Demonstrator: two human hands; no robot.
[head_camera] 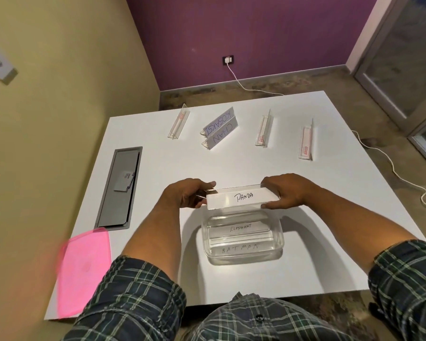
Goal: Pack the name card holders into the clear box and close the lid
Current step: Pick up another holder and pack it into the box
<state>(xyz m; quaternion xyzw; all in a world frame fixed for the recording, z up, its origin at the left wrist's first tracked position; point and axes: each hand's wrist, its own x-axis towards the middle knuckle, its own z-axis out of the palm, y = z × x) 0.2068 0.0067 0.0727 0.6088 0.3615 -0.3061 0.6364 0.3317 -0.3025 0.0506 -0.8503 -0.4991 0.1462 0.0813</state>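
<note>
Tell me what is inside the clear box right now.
The clear box holds two name card holders: ELEPHANT toward the far wall, BATMAN toward the near wall. Whether anything lies beneath them cannot be told. The PANDA holder is outside, gripped by both hands.

Shirt: I wear a plaid shirt, dark green-grey with pale cream and lighter green lines crossing in a check.
Left sleeve: rolled up into a thick cuff below my elbow, the fold showing the same check; my forearm is bare beyond it.
Right sleeve: likewise rolled into a bulky cuff, forearm bare from there on.
Shirt front: between the two sleeves, same plaid, closed down the middle by a placket.
Button: one small dark round button on that placket.
Left hand: bare, no ring or watch that I can see.
Right hand: bare too, wrist uncovered.
</note>
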